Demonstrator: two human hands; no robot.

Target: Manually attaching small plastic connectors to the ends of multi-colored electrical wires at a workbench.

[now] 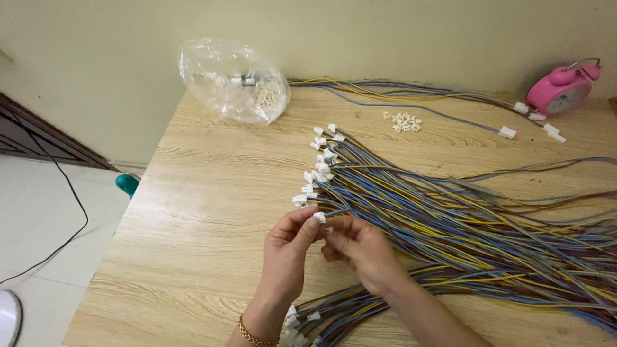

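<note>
My left hand [289, 247] pinches a small white plastic connector [319, 217] between thumb and fingers. My right hand [360, 247] meets it from the right, holding the coloured wires that run into that connector. Just above the hands lies a big spread bundle of blue, yellow and brown wires [450, 218], their white connector ends [318, 168] fanned out in a row. A second bundle of wires with white connectors [321, 315] lies under my wrists at the near edge.
On the wooden table [205, 218] a clear plastic bag of small white parts [234, 80] sits at the back, a little heap of loose white connectors [405, 121] beside it. A pink alarm clock [564, 87] stands far right. More wires [418, 93] run along the wall.
</note>
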